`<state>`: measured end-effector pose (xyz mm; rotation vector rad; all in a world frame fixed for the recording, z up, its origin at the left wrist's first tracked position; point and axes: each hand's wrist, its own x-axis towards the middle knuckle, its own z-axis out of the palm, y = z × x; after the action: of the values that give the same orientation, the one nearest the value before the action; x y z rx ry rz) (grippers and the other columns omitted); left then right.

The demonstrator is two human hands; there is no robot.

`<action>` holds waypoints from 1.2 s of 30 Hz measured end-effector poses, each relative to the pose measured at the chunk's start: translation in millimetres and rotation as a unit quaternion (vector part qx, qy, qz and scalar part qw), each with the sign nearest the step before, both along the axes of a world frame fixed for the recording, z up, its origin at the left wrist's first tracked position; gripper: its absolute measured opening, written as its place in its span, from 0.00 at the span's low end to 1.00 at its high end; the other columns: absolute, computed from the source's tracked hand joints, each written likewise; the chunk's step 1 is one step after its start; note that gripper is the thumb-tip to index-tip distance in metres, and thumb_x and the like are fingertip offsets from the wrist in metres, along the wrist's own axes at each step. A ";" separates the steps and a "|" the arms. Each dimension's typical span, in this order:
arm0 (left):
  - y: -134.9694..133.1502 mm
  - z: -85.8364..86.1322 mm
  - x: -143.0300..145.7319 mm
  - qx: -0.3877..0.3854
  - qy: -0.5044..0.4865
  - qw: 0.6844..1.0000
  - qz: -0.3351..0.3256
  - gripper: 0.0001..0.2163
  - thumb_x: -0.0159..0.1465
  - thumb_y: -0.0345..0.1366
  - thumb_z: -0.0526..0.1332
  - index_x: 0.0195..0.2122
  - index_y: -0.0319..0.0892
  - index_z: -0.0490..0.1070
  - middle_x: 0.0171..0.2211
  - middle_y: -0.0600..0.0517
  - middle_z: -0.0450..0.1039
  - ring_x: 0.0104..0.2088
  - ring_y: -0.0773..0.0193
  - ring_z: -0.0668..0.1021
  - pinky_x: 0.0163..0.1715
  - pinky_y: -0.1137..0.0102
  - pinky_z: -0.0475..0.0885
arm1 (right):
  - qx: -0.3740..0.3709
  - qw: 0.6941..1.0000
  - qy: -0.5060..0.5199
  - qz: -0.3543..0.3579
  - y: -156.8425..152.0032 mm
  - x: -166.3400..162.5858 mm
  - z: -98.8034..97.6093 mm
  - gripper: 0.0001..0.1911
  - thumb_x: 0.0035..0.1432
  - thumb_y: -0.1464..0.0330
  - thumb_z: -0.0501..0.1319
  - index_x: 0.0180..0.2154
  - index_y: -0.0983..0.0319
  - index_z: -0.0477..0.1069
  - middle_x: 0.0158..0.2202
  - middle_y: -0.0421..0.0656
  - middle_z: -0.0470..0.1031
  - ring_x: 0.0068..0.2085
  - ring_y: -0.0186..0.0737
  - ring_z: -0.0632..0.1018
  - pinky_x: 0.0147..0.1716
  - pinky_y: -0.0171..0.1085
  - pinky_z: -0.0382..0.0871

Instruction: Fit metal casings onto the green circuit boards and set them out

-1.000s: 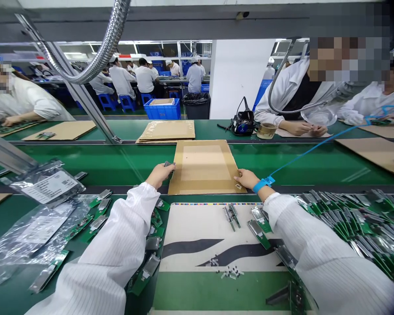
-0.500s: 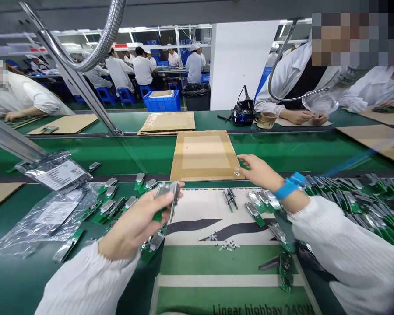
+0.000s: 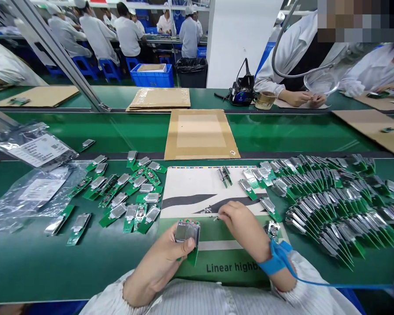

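A green circuit board [image 3: 186,232] carrying a metal shield is gripped by the closed fingers of the left hand [image 3: 160,267], low in the centre of the frame, above a printed sheet [image 3: 197,192]. The right hand [image 3: 241,227] is held just beside it, with its fingertips [image 3: 220,215] drawn together at tiny metal pieces [image 3: 213,215] lying on the sheet; whether a piece is pinched cannot be told. A blue wrist strap [image 3: 277,258] is worn on the right wrist, and its blue cord [image 3: 335,285] is led off to the right. "Linear highb" can be read on the sheet, the rest being hidden by the right hand.

Similar boards are laid out in rows on the green workbench [image 3: 29,267] to the left and right. A plastic bag with a white label [image 3: 33,151] lies at the left. A cardboard sheet [image 3: 200,134] is placed above centre. At the upper right, a soldering station [image 3: 241,89] and a tape roll [image 3: 265,100] are set near a co-worker's hands [image 3: 302,98]. A blue crate [image 3: 152,76] and a black bin [image 3: 192,72] stand beyond.
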<state>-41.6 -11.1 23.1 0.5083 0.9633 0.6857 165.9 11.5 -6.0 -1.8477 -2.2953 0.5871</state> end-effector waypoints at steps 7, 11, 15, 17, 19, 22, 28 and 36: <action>0.1 8.2 -1.9 0.012 0.064 0.998 0.003 0.23 0.43 0.46 0.76 0.37 0.43 0.75 0.27 0.56 0.69 0.28 0.68 0.67 0.28 0.73 0.59 | 0.010 0.999 -0.025 0.019 7.4 -4.3 -20.8 0.07 0.60 0.78 0.59 0.29 0.64 0.68 0.33 0.38 0.69 0.37 0.38 0.71 0.39 0.39 0.66; 2.6 9.2 0.7 0.026 0.054 0.998 0.003 0.21 0.44 0.43 0.76 0.38 0.43 0.75 0.29 0.55 0.71 0.31 0.66 0.70 0.31 0.73 0.62 | 0.026 0.999 -0.006 0.019 3.6 -3.5 -23.8 0.11 0.56 0.84 0.54 0.29 0.63 0.65 0.32 0.41 0.67 0.36 0.41 0.68 0.36 0.39 0.63; 6.4 10.2 3.2 0.031 0.012 0.999 -0.003 0.16 0.49 0.40 0.74 0.37 0.44 0.76 0.29 0.55 0.73 0.33 0.64 0.73 0.36 0.71 0.66 | 0.041 0.998 0.048 0.003 0.7 -1.6 -21.2 0.16 0.52 0.87 0.47 0.28 0.61 0.62 0.30 0.43 0.66 0.34 0.43 0.67 0.34 0.41 0.62; 8.0 9.5 3.6 0.044 0.030 0.999 -0.001 0.14 0.51 0.39 0.73 0.37 0.44 0.76 0.30 0.54 0.74 0.34 0.64 0.73 0.37 0.71 0.66 | 0.047 0.995 0.086 -0.006 -1.1 1.6 -15.7 0.16 0.55 0.86 0.45 0.30 0.60 0.61 0.30 0.43 0.66 0.33 0.43 0.68 0.34 0.41 0.64; 9.4 9.3 3.8 0.072 0.067 0.995 -0.010 0.13 0.52 0.39 0.72 0.37 0.44 0.76 0.32 0.54 0.75 0.35 0.63 0.73 0.37 0.72 0.66 | 0.052 0.991 0.127 -0.005 -3.8 5.9 -5.9 0.15 0.59 0.84 0.44 0.34 0.60 0.61 0.33 0.44 0.67 0.36 0.43 0.70 0.35 0.41 0.65; 11.3 13.2 5.5 0.128 0.122 0.983 -0.043 0.12 0.54 0.39 0.70 0.39 0.45 0.77 0.36 0.52 0.76 0.37 0.61 0.74 0.38 0.71 0.67 | 0.055 0.983 0.174 0.004 -8.6 12.9 14.3 0.14 0.63 0.81 0.44 0.37 0.59 0.60 0.37 0.44 0.67 0.38 0.42 0.70 0.35 0.40 0.66; 14.6 30.7 15.9 0.161 0.190 0.966 -0.070 0.13 0.52 0.40 0.70 0.38 0.45 0.76 0.37 0.50 0.78 0.36 0.58 0.76 0.34 0.70 0.70 | 0.072 0.962 0.261 0.020 -18.1 21.1 49.3 0.12 0.65 0.80 0.45 0.35 0.58 0.58 0.35 0.41 0.62 0.34 0.38 0.67 0.29 0.36 0.59; 15.3 38.6 26.7 0.226 0.235 0.938 -0.113 0.13 0.55 0.43 0.69 0.41 0.50 0.77 0.34 0.52 0.79 0.31 0.58 0.76 0.30 0.70 0.70 | 0.085 0.954 0.285 0.049 -34.5 25.8 69.3 0.15 0.65 0.80 0.47 0.44 0.56 0.62 0.38 0.41 0.64 0.36 0.34 0.69 0.30 0.30 0.65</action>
<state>-14.9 4.2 61.7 1.2129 1.1711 0.5856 191.7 -23.0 63.3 -1.2760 -1.9763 0.7851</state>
